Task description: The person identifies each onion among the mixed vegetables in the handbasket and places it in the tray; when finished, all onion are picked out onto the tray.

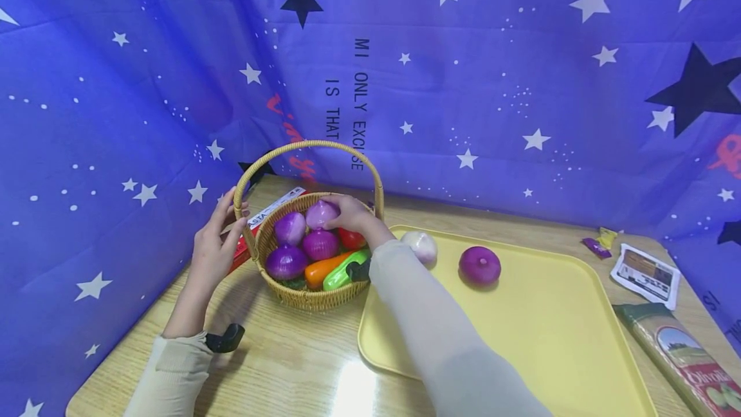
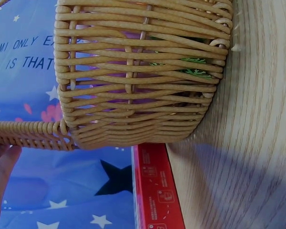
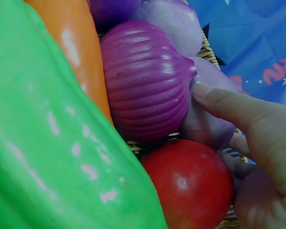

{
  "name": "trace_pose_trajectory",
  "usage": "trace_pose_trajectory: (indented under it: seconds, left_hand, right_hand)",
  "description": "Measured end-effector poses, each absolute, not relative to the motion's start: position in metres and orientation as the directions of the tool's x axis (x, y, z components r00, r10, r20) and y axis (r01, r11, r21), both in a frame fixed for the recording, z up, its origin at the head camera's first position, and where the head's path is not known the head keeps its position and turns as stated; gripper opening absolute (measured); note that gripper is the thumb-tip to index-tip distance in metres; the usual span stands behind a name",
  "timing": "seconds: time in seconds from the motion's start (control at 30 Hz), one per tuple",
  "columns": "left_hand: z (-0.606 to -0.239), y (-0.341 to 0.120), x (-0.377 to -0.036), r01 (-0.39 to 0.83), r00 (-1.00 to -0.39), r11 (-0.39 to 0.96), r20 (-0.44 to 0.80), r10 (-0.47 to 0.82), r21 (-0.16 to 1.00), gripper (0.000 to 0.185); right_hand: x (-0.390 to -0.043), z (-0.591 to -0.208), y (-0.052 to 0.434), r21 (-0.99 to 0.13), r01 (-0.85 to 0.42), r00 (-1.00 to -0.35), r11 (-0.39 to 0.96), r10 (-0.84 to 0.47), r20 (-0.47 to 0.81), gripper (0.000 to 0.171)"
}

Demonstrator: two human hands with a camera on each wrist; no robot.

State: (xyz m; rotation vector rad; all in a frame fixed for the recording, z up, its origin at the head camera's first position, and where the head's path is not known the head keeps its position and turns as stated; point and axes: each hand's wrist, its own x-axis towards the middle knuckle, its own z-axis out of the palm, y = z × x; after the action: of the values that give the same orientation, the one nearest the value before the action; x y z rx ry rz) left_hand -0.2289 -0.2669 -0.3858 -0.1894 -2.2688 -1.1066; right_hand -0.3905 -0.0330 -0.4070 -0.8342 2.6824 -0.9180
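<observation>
Bystanders on the wooden counter

A yellow tray carries a dark purple onion and a pale onion; right of it lie a green packet, a printed card and small wrappers. A starry blue cloth hangs behind.

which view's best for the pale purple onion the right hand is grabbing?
Head view: the pale purple onion shows in the basket with the right hand gripping it. Right wrist shows it close but partly hidden by fingers. Left wrist shows only the basket wall.

Left hand raised, fingers straight; right hand reaches forward, fingers curled.
</observation>
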Motion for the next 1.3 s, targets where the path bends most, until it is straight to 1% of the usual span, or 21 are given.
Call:
trace_pose_trajectory:
  seconds: [0.13, 0.3, 0.37, 0.5, 0.6, 0.8, 1.1, 1.3]
  left_hand:
    - [-0.385, -0.267, -0.228, 0.376, -0.808, 0.639, 0.575, -0.128, 0.671, 0.058]
    - [-0.381, -0.265, -0.226, 0.386, -0.801, 0.63, 0.584, -0.133, 0.673, 0.057]
    - [-0.374, -0.26, -0.22, 0.39, -0.8, 0.627, 0.585, -0.132, 0.675, 0.057]
    - [-0.373, -0.259, -0.219, 0.382, -0.804, 0.632, 0.579, -0.132, 0.674, 0.057]
    - [-0.384, -0.267, -0.227, 0.386, -0.803, 0.632, 0.581, -0.128, 0.672, 0.058]
    - [-0.386, -0.268, -0.229, 0.391, -0.804, 0.631, 0.582, -0.12, 0.67, 0.059]
    - [-0.373, -0.258, -0.219, 0.387, -0.805, 0.636, 0.581, -0.119, 0.667, 0.057]
    - [-0.377, -0.262, -0.222, 0.387, -0.806, 0.637, 0.58, -0.118, 0.667, 0.058]
  right_hand:
    - [-0.39, -0.407, -0.033, -0.607, -0.465, -0.821, 0.644, -0.571, 0.024, 0.069]
    - [-0.389, -0.403, -0.033, -0.571, -0.494, -0.815, 0.655, -0.578, 0.041, 0.066]
    - [-0.387, -0.401, -0.034, -0.558, -0.496, -0.817, 0.666, -0.576, 0.04, 0.066]
    - [-0.386, -0.399, -0.034, -0.549, -0.486, -0.825, 0.68, -0.564, 0.031, 0.065]
    - [-0.386, -0.398, -0.034, -0.55, -0.485, -0.825, 0.68, -0.564, 0.03, 0.066]
    - [-0.385, -0.397, -0.032, -0.563, -0.485, -0.825, 0.669, -0.564, 0.04, 0.067]
    - [-0.381, -0.38, -0.035, -0.61, -0.506, -0.812, 0.61, -0.576, 0.098, 0.066]
    - [-0.374, -0.362, -0.033, -0.631, -0.553, -0.775, 0.543, -0.614, 0.15, 0.067]
